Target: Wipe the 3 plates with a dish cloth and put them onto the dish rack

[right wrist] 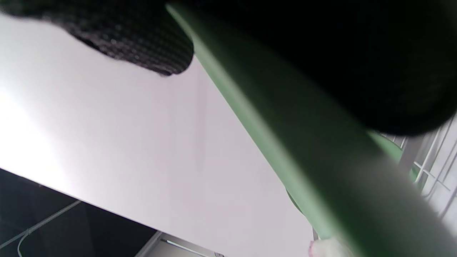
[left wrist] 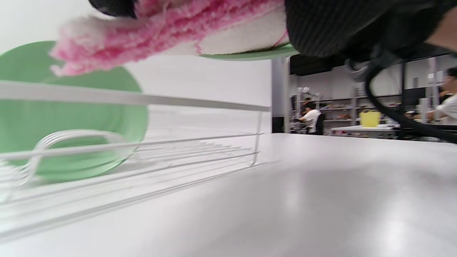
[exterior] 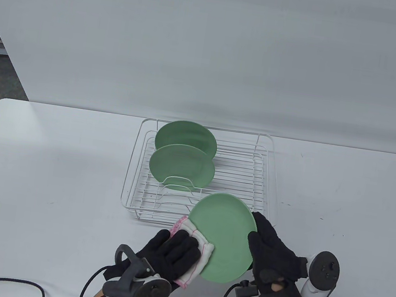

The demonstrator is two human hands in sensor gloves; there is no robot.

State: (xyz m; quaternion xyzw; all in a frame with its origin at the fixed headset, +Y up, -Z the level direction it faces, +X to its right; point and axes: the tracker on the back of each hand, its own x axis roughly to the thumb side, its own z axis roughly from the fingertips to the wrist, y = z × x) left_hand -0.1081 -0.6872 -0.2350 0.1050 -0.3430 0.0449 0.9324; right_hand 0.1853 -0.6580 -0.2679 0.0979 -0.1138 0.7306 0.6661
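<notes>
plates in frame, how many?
3. Two stand in the rack: back plate, front plate. The third plate is held by the right hand.

Both hands come in over the table's near edge, gloved in black, a tracker strapped to the back of each. The left hand lies palm down, fingers bent over a folded cloth and pressing it onto the near-left rim of a green plate. The right hand grips that plate's right rim, fingers curled along the edge.
</notes>
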